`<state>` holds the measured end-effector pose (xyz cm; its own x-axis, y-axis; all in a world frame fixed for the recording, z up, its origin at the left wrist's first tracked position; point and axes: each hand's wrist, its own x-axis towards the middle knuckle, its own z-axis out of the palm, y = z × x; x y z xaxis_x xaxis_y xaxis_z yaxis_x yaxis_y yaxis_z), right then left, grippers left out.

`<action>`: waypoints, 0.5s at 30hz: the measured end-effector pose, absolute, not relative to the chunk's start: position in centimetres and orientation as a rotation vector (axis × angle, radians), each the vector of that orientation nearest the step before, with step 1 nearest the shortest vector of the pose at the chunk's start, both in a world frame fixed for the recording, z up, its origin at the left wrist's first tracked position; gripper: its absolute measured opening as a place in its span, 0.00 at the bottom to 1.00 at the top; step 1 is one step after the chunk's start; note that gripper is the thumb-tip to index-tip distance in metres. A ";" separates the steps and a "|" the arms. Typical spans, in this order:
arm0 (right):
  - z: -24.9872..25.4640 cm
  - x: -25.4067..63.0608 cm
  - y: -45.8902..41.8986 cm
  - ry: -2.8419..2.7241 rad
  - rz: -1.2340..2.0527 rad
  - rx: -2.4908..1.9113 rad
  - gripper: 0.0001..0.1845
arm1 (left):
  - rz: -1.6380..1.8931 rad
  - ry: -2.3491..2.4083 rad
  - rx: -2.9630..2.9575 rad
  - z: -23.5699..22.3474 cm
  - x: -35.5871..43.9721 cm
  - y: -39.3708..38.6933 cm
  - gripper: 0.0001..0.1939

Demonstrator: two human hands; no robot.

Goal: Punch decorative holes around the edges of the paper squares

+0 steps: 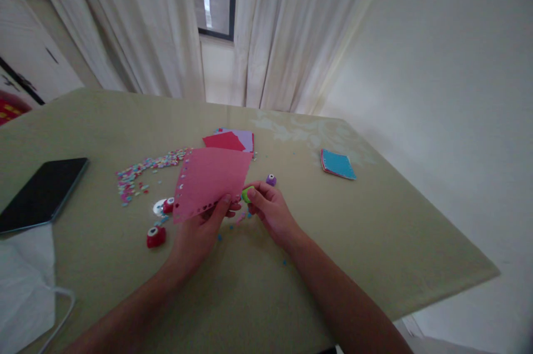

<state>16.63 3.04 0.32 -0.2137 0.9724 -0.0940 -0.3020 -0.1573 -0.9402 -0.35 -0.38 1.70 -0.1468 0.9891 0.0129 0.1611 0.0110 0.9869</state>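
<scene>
My left hand (206,226) pinches a pink sheet of paper (212,179) by its lower edge, thumb on top. Small shapes are punched out along the sheet's left and lower edges. At the sheet's lower right corner, my right hand (270,207) grips a small green craft punch (246,195), partly covered by my fingers. Just beyond that hand stands a purple punch (271,180). Left of the sheet lie a red punch (156,236) and a second red punch (169,205) beside a white disc. A few blue and pink paper bits are scattered below the sheet.
A curved band of colourful paper confetti (154,162) lies left of the sheet. Behind it are red paper (225,141) and lilac paper (246,138). A blue-topped paper stack (338,164) sits to the right. At left are a dark tablet (41,193) and a white mask (27,282).
</scene>
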 end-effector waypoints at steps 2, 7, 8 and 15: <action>0.4 16.6 3.0 -1.055 1.577 -0.956 0.26 | 1.251 1.439 1.271 1.8 -0.4 -0.3 0.19; 0.2 16.7 3.0 -1.076 1.552 -0.961 0.26 | 1.235 1.474 1.312 1.5 -0.4 -0.4 0.17; 0.1 16.7 3.1 -1.077 1.549 -0.963 0.26 | 1.222 1.485 1.317 1.4 -0.4 -0.4 0.17; -0.2 16.6 3.3 -1.043 1.545 -0.967 0.29 | 1.163 1.445 1.308 0.3 -0.2 -0.3 0.17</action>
